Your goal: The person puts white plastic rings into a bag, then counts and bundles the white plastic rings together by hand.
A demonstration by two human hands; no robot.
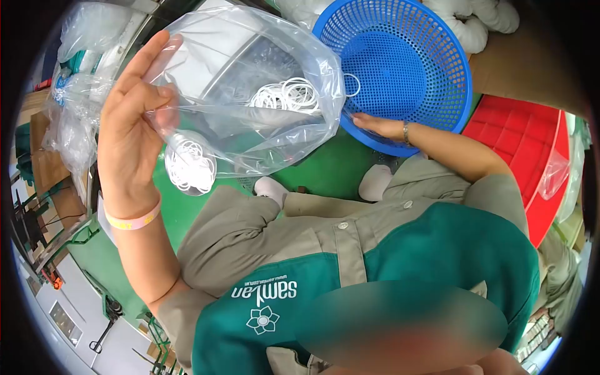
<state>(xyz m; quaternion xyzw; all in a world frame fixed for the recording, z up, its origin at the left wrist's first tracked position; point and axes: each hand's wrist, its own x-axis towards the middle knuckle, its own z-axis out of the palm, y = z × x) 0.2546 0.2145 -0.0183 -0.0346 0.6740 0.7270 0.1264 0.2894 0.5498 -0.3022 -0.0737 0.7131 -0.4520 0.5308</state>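
From where I stand, the head view shows the left hand point(134, 115) pinching the edge of a clear plastic bag point(256, 150) between thumb and fingers, with the bag spread wide. The right hand point(378, 127) reaches to the bag's other side, just by the rim of the blue basket point(460, 81); its fingertips are partly hidden, so I can't tell whether they grip the plastic or only rest against it.

A tangle of white loops point(284, 97) shows through the bag, about midway between the two hands. A single white loop point(360, 84) sits at the bag's edge on the basket side, and another white bundle point(190, 169) shows below the left hand; I can't tell whether it is inside the plastic.

To handle this well, I'd say the left thumb wants a firm pinch on a good fold, because thin film slips and creases inward easily. Light, even tension from both sides would hold the mouth wide without tearing it. The stray loop deserves a look, as it could snag on the basket's holes. Gentle tilting suits the tangle better than tugging.
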